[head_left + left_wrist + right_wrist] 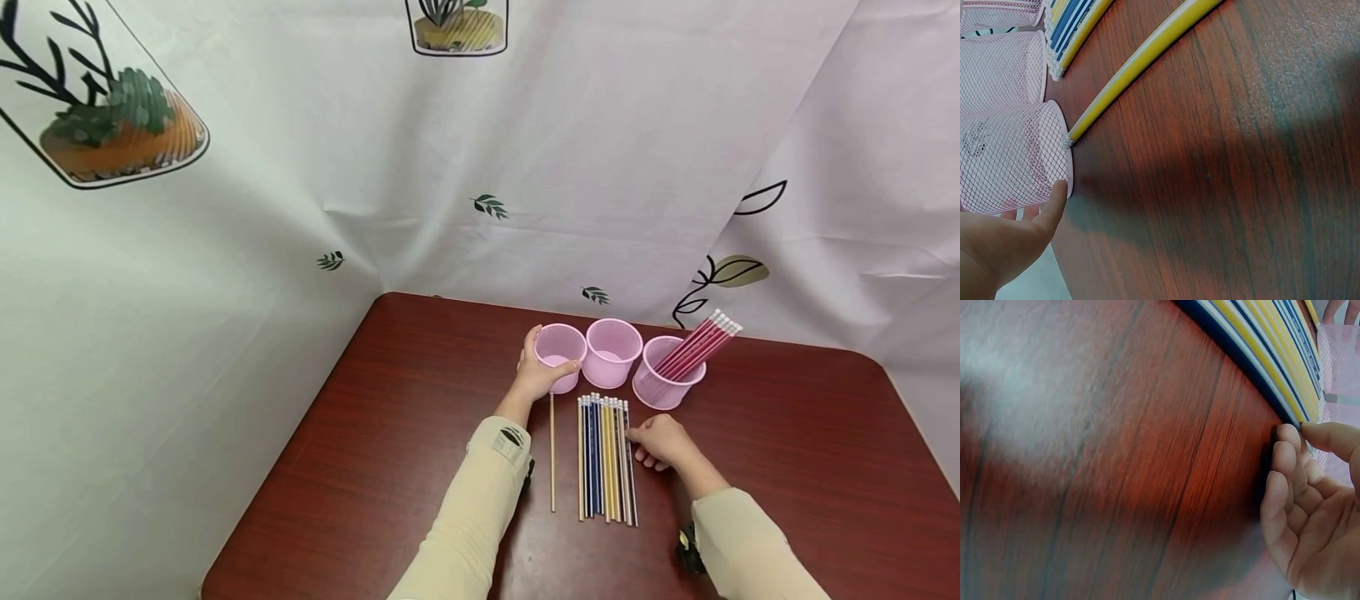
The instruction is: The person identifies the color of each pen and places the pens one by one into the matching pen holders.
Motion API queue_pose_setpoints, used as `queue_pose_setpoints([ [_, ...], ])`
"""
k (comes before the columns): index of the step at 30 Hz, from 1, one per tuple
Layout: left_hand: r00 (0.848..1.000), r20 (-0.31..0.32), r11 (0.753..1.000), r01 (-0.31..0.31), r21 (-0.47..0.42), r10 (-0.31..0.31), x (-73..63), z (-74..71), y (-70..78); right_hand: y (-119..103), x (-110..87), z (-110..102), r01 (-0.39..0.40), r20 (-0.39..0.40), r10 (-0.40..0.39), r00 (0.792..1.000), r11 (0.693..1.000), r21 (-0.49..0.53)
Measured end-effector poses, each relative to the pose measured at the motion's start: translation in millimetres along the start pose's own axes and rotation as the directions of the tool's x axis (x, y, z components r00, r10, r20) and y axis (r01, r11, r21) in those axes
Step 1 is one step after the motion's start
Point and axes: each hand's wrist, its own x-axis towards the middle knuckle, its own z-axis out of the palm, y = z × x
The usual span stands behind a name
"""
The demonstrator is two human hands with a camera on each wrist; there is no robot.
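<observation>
My left hand (534,377) holds the leftmost pink mesh cup (561,340), its thumb lying along the front of the rim. Just below that cup a lone yellow pencil (552,458) lies on the table, eraser end toward the cup. Right of it is a row of several gold, yellow and dark blue pencils (606,467), white erasers pointing away from me. At the row's right edge, my right hand (666,442) pinches the outermost dark blue pencil (1241,365) between thumb and forefinger near its eraser end; the other fingers are loosely curled.
A second pink mesh cup (612,373) stands beside the held one. Further right, a third cup (658,393) contains several crimson pencils (697,346) that lean right. The dark red-brown wooden table (360,467) meets a patterned white cloth (420,225) behind and at the left.
</observation>
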Motion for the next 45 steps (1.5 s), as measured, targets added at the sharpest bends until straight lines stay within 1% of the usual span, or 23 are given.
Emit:
queue_pose_setpoints([
  [3, 1.000, -0.004, 1.000, -0.002, 0.001, 0.002, -0.2, -0.1, -0.4, -2.4, -0.7, 1.3, -0.001, -0.002, 0.001, 1.000, 1.000, -0.007],
  [6, 1.000, -0.007, 1.000, 0.003, 0.003, -0.003, -0.4, 0.0, -0.9, -3.5, -0.1, 3.0, 0.006, -0.019, -0.006, 1.000, 0.999, -0.034],
  [12, 1.000, -0.008, 1.000, 0.006, 0.005, -0.006, 0.3, 0.5, -1.8, -3.8, 0.0, 4.8, 0.027, -0.055, -0.033, 0.998, 0.994, -0.107],
  [14, 1.000, -0.007, 1.000, 0.006, 0.006, -0.006, 0.3, 0.6, -1.9, -4.6, -0.8, 4.8, 0.015, -0.061, -0.023, 0.998, 0.991, -0.129],
  [20, 1.000, -0.006, 1.000, 0.008, -0.001, -0.008, 0.1, 0.3, -1.5, -9.6, -2.7, 4.8, -0.052, -0.070, 0.038, 0.997, 0.979, -0.195],
  [28, 1.000, -0.008, 1.000, -0.001, -0.011, 0.001, 0.8, 0.8, -2.1, -14.9, -4.6, 7.0, -0.082, -0.067, 0.063, 0.996, 0.941, -0.328],
  [31, 1.000, -0.012, 1.000, -0.005, -0.009, 0.005, 0.6, 0.9, -1.8, -16.5, -5.0, 7.7, -0.090, -0.076, 0.068, 0.995, 0.936, -0.341],
  [38, 1.000, -0.011, 1.000, 0.000, -0.006, 0.000, 0.2, 1.3, -2.2, -16.9, -6.0, 8.8, -0.086, -0.092, 0.059, 0.994, 0.941, -0.327],
  [42, 1.000, -0.006, 1.000, 0.005, -0.004, -0.005, 0.2, 1.6, -2.3, -17.5, -7.1, 6.8, -0.070, -0.105, 0.039, 0.994, 0.948, -0.312],
  [45, 1.000, -0.005, 1.000, 0.009, -0.003, -0.009, 0.2, 1.3, -2.5, -19.6, -7.5, 4.2, -0.043, -0.118, 0.007, 0.993, 0.953, -0.300],
])
